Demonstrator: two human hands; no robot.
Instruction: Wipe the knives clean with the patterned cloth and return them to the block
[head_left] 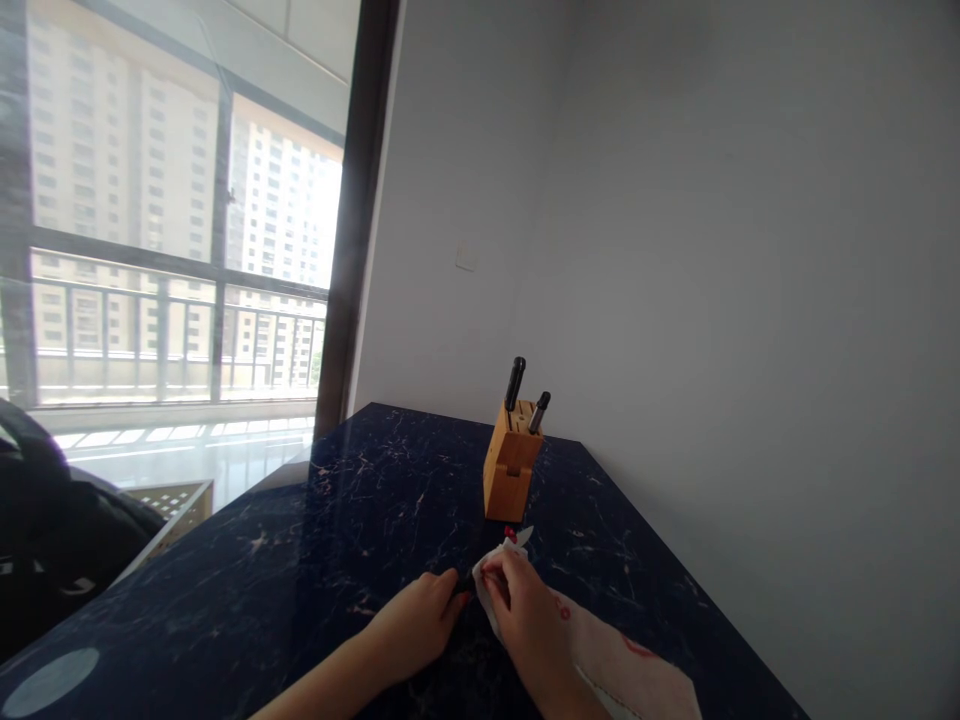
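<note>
Near the bottom centre, my left hand is closed around the dark handle of a knife. The knife's blade points up and to the right, its tip showing past the cloth. Fingers pinched together, my right hand holds a white cloth with red markings against the blade. The rest of the cloth trails to the lower right, partly under my right forearm. Beyond my hands stands a wooden knife block, with a black-handled knife and another dark-ended handle sticking out of its top.
The dark blue marbled table narrows toward the grey wall behind the block. At the left lie a black bag-like object and a pale round patch on the tabletop's near corner. A large window stands beyond.
</note>
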